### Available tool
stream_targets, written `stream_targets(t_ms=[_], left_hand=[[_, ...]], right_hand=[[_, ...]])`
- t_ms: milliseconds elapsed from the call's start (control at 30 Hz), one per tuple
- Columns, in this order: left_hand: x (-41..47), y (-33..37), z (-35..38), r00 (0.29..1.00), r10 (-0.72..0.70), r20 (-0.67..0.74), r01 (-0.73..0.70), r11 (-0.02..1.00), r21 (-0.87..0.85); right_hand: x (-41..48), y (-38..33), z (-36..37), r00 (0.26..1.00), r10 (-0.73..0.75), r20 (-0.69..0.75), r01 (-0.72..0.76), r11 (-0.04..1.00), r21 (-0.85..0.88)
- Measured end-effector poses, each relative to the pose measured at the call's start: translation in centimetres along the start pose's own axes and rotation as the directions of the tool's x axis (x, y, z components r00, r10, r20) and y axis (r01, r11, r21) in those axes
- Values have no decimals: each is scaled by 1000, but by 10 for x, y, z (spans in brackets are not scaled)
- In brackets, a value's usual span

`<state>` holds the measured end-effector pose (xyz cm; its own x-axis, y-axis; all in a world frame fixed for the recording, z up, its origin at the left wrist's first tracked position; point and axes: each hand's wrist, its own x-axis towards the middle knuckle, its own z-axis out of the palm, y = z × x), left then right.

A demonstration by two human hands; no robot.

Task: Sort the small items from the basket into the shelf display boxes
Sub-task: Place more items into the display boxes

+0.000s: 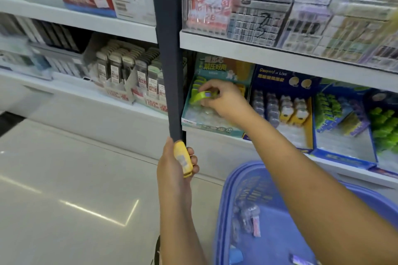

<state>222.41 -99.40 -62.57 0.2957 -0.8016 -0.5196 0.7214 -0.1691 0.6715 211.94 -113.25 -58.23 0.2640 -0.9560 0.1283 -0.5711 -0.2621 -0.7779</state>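
My right hand pinches a lime-green item over the teal display box on the lower shelf, where more green items stand at the back. My left hand grips a yellow item in front of the dark shelf post, below the box. The blue plastic basket sits low at the right, under my right forearm, with a few small packaged items left on its bottom.
A dark vertical post divides the shelving. Right of the teal box stand a blue box with yellow and clear items and boxes of green items. Upper shelves hold packaged stationery. White glossy floor lies at the left.
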Motion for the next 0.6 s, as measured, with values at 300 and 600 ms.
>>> stream_targets(t_ms=[300, 600], left_hand=[[6, 1, -4, 999, -8, 43, 8, 1000, -9], [6, 2, -5, 998, 13, 55, -13, 1000, -8]], right_hand=[[8, -5, 1, 990, -137, -34, 124, 959, -253], [26, -8, 7, 962, -211, 173, 268, 848, -458]])
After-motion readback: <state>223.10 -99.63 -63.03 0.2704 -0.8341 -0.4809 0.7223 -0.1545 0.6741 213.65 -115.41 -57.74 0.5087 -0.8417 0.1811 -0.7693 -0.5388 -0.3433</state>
